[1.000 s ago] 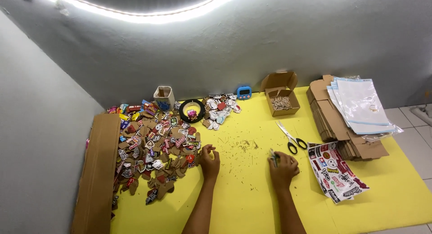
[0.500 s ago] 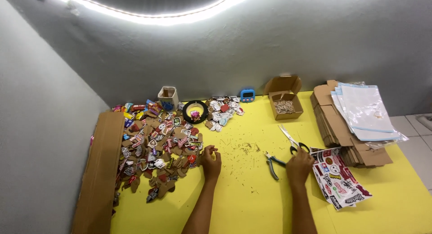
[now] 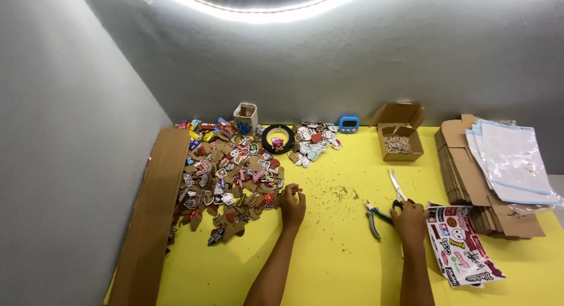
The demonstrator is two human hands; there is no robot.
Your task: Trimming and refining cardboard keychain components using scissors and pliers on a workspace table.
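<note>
My left hand (image 3: 292,207) rests on the yellow table (image 3: 341,265), its fingers curled on a small cardboard piece at the right edge of a big pile of sticker-covered cardboard cutouts (image 3: 229,176). My right hand (image 3: 409,222) is closed over the black handles of a pair of scissors (image 3: 396,186), whose blades point away from me. Blue-handled pliers (image 3: 372,218) lie on the table just left of that hand. A sheet of printed stickers (image 3: 461,247) lies directly to its right.
At the back stand a small cup (image 3: 245,118), a black tape roll (image 3: 277,139), a blue timer (image 3: 348,124) and an open carton of metal rings (image 3: 400,142). Flat cardboard with clear bags (image 3: 505,165) is stacked right; a long cardboard strip (image 3: 151,215) lies left. Crumbs litter the middle.
My right hand moved right, left the pliers lying on the table and closed over the scissors' handles. My left hand stayed at the pile's edge.
</note>
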